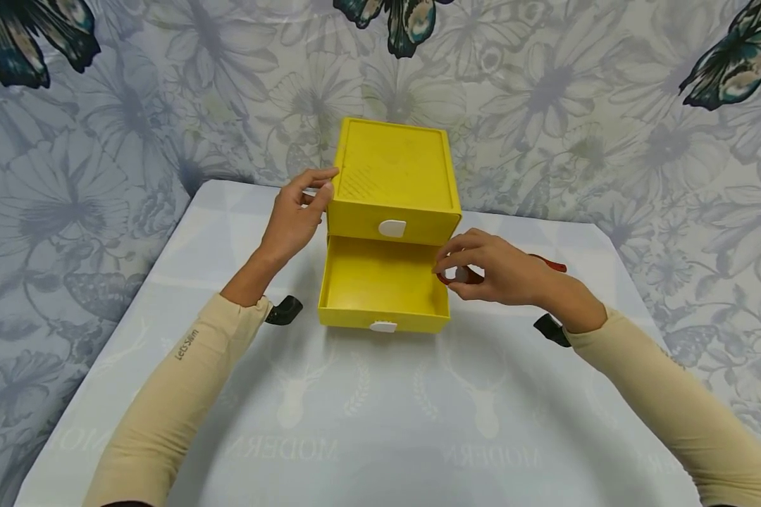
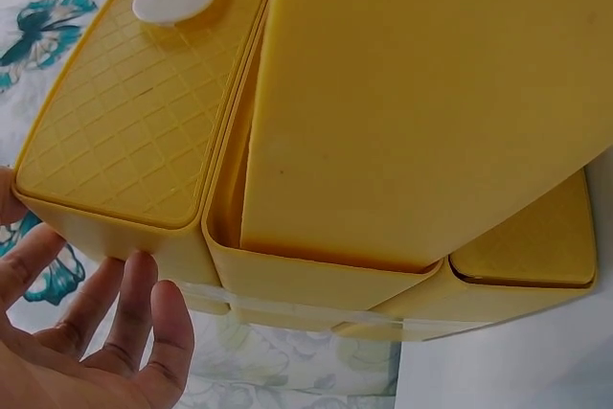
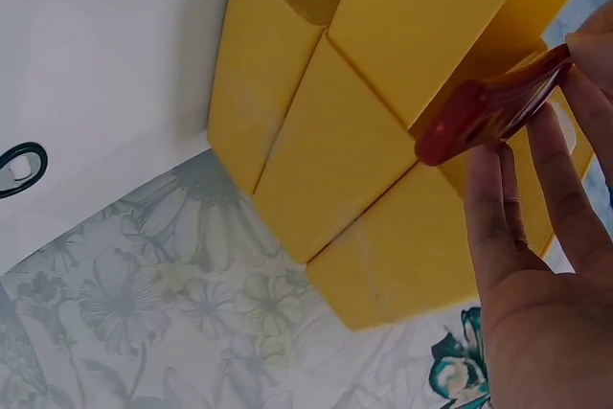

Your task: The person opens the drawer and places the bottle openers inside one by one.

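Note:
A yellow drawer unit (image 1: 393, 165) stands on the table, its middle drawer (image 1: 380, 318) pulled out and the drawers above and below it closed. My left hand (image 1: 297, 215) is at the unit's upper left side, fingers loosely bent and fingertips touching the wall. Beside the right wall of the pulled-out drawer, my right hand (image 1: 497, 267) pinches a glossy dark red thing (image 3: 469, 122) between thumb and fingers. It has a ring-like part and a broad, rounded flat end; its exact kind is unclear. The drawer's yellow floor shows in the head view.
Behind my right wrist lies a small red item (image 1: 548, 263), partly hidden. In the right wrist view a dark-rimmed oval thing (image 3: 38, 162) lies on the white table (image 1: 380, 408). A flower-patterned cloth (image 1: 545, 141) with butterflies rises behind the table.

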`<act>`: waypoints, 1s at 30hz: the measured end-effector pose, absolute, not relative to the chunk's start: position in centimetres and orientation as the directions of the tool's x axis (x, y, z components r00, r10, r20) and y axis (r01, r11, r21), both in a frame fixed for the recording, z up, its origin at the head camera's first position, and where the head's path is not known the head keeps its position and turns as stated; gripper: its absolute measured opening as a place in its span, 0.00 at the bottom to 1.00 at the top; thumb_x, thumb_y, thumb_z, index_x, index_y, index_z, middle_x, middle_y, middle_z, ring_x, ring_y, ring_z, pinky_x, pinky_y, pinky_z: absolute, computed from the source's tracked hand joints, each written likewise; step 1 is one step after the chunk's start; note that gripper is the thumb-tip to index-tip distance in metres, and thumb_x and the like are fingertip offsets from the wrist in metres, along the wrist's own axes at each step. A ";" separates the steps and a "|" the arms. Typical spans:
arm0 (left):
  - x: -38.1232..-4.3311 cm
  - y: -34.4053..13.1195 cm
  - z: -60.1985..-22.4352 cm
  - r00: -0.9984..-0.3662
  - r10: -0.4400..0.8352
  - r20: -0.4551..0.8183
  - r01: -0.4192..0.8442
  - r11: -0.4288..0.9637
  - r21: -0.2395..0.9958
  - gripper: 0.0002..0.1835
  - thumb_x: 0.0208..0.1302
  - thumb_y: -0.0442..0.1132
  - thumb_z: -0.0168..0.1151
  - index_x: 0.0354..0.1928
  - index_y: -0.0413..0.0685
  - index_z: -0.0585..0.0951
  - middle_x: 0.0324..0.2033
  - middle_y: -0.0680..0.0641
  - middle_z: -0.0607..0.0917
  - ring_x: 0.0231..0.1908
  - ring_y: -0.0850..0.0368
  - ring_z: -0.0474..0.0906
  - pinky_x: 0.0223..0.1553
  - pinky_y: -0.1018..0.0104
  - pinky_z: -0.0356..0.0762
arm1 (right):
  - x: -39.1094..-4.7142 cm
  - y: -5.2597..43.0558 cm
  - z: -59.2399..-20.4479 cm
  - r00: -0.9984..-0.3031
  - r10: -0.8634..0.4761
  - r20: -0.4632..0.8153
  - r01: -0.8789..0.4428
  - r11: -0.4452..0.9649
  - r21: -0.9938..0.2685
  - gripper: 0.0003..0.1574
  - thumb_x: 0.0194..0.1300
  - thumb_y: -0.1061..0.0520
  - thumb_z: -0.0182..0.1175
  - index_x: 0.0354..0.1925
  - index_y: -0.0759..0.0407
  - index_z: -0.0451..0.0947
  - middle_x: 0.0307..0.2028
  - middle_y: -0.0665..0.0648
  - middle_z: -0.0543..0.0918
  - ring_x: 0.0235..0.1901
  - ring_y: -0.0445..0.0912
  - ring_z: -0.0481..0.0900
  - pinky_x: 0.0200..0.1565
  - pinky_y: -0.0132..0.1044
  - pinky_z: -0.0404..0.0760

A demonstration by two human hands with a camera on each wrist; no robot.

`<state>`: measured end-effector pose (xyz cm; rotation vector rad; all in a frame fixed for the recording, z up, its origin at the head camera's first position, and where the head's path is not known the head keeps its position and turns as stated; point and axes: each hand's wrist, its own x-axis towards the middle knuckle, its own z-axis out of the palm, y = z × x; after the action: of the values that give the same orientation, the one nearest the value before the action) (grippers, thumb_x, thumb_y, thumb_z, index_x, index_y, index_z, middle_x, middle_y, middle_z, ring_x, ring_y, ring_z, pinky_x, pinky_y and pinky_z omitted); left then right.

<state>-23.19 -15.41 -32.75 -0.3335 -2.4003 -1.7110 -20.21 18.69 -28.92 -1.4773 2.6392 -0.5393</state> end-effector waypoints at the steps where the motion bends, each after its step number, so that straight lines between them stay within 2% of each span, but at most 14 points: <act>1: -23.2 -15.4 -32.8 -0.960 0.079 0.269 0.280 0.318 0.906 0.22 0.78 0.50 0.49 0.70 0.59 0.73 0.62 0.44 0.75 0.46 0.52 0.76 0.44 0.61 0.77 | -20.1 18.4 -28.9 -0.538 -0.838 0.097 -0.810 0.481 -0.336 0.12 0.63 0.61 0.68 0.46 0.54 0.87 0.50 0.51 0.83 0.48 0.45 0.71 0.47 0.40 0.73; 7: -23.2 -15.6 -32.8 -0.960 0.072 0.270 0.278 0.331 0.902 0.22 0.78 0.51 0.49 0.70 0.60 0.74 0.62 0.45 0.76 0.46 0.52 0.76 0.43 0.62 0.77 | -19.9 16.4 -28.8 -0.502 -0.863 0.057 -0.826 0.459 -0.326 0.13 0.63 0.60 0.68 0.47 0.53 0.87 0.52 0.51 0.82 0.46 0.44 0.70 0.45 0.39 0.73; 15: -23.1 -15.4 -32.7 -0.962 0.074 0.262 0.272 0.316 0.909 0.22 0.78 0.50 0.50 0.69 0.60 0.74 0.62 0.44 0.76 0.45 0.51 0.75 0.42 0.62 0.77 | -20.4 13.7 -28.3 -0.418 -0.905 0.083 -0.867 0.370 -0.334 0.13 0.64 0.60 0.68 0.48 0.55 0.86 0.53 0.53 0.82 0.46 0.47 0.72 0.49 0.42 0.74; 20: -23.2 -15.4 -32.6 -0.962 0.075 0.263 0.273 0.315 0.909 0.22 0.78 0.50 0.49 0.69 0.60 0.74 0.62 0.44 0.76 0.45 0.51 0.75 0.43 0.62 0.77 | -20.7 11.7 -28.4 -0.383 -0.921 0.065 -0.879 0.343 -0.331 0.13 0.64 0.59 0.68 0.47 0.54 0.87 0.51 0.53 0.83 0.46 0.47 0.74 0.49 0.41 0.74; 25: -23.2 -15.3 -32.5 -0.961 0.071 0.268 0.276 0.318 0.907 0.21 0.78 0.51 0.50 0.69 0.61 0.75 0.62 0.45 0.76 0.45 0.52 0.76 0.43 0.62 0.77 | -21.1 10.0 -29.0 -0.358 -0.933 0.020 -0.887 0.333 -0.320 0.11 0.65 0.58 0.67 0.46 0.53 0.87 0.50 0.52 0.83 0.45 0.45 0.75 0.47 0.38 0.76; 30: -22.9 -15.4 -32.6 -0.960 0.070 0.272 0.280 0.318 0.906 0.22 0.78 0.50 0.49 0.69 0.60 0.74 0.61 0.44 0.76 0.45 0.51 0.76 0.43 0.62 0.77 | -21.3 8.8 -29.9 -0.348 -0.937 -0.028 -0.888 0.340 -0.309 0.11 0.66 0.57 0.66 0.47 0.51 0.87 0.51 0.50 0.83 0.48 0.45 0.75 0.50 0.38 0.74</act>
<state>-22.91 -15.35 -32.62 -0.3222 -2.3968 -1.7045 -21.33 8.82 -29.87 -1.6600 2.3997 -0.3563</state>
